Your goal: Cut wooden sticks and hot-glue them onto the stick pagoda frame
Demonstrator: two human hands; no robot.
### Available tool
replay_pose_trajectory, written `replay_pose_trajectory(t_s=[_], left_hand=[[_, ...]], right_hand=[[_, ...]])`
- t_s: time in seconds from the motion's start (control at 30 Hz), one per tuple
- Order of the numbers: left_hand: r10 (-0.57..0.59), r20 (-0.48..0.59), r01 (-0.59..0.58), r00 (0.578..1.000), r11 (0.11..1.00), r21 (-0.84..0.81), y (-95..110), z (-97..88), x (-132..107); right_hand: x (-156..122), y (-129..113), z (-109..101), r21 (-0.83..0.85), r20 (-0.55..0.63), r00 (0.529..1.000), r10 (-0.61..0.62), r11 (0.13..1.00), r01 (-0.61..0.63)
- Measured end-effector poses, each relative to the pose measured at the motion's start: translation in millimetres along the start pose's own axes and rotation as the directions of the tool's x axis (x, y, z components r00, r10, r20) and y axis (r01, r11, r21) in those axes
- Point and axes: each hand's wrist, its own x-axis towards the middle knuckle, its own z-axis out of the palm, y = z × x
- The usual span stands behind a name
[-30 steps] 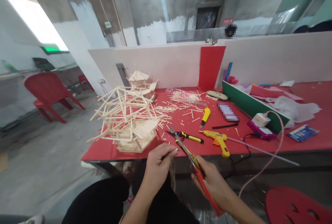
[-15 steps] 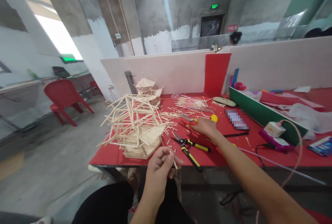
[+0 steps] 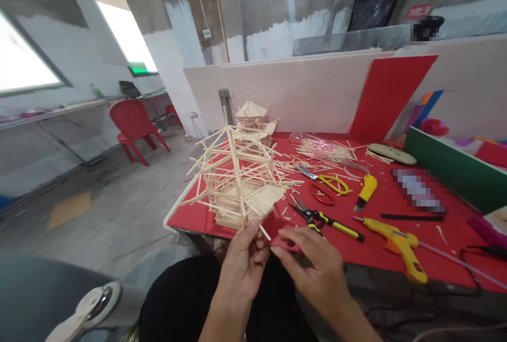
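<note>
My left hand (image 3: 245, 260) is closed on a short wooden stick (image 3: 265, 233), pinched between thumb and fingers at the table's front edge. Just right of it is my right hand (image 3: 317, 265), thumb and forefinger apart, with nothing visible between them. Beyond my left hand stands a pagoda-like model of thin wooden sticks (image 3: 237, 173), its open frame roof above a railed base. Garden shears with black-and-yellow handles (image 3: 340, 227) lie partly behind my right hand. Farther back are yellow-handled scissors (image 3: 333, 182) and a red-handled tool (image 3: 321, 194).
A yellow glue gun (image 3: 400, 244) and a yellow utility knife (image 3: 366, 191) lie to the right on the red table (image 3: 372, 252). Loose sticks and a plastic bag of sticks (image 3: 322, 148) are farther back. Behind stands a second stick pagoda (image 3: 251, 112); a green board (image 3: 455, 173) stands at right.
My right hand has come back from the scissors toward my left hand and the stick. My view has turned left and down, bringing the glue gun and knife into sight.
</note>
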Motion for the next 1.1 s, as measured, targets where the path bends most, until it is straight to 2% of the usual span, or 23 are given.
replay_pose_trajectory(t_s=[0.1, 0.2, 0.33, 0.43, 0.7, 0.93, 1.1], left_hand=[[0.006, -0.011, -0.006, 1.000, 1.000, -0.007, 3.4, 1.1, 5.5], [0.020, 0.001, -0.020, 1.000, 0.999, -0.035, 5.6, -0.7, 10.1], [0.020, 0.037, -0.018, 0.999, 0.998, -0.060, 5.3, -4.4, 14.5], [0.017, 0.021, -0.015, 1.000, 0.997, -0.073, 5.9, -5.2, 16.2], [0.011, -0.006, -0.012, 1.000, 0.996, -0.093, 9.9, -1.7, 19.9], [0.103, -0.021, -0.104, 0.994, 0.994, -0.017, 9.9, 2.9, 17.7], [0.116, -0.016, -0.116, 0.993, 0.993, 0.020, 10.0, 0.4, 18.0]], right_hand=[[4.9, -14.6, 27.6, 0.043, -0.076, 0.996, -0.039, 0.998, 0.042], [16.1, -15.8, 39.4, 0.018, -0.114, 0.990, -0.086, 0.996, 0.088], [20.6, -15.6, 43.4, -0.110, -0.168, 0.980, -0.104, 0.990, 0.086], [21.6, -15.3, 46.5, -0.163, -0.188, 0.975, -0.119, 0.983, 0.089], [28.4, -12.2, 54.3, -0.167, -0.214, 0.970, -0.119, 0.982, 0.084], [29.6, -9.3, 54.2, -0.144, -0.208, 0.970, -0.126, 0.985, 0.097], [28.1, -8.9, 52.9, -0.140, -0.212, 0.967, -0.139, 0.984, 0.111]])
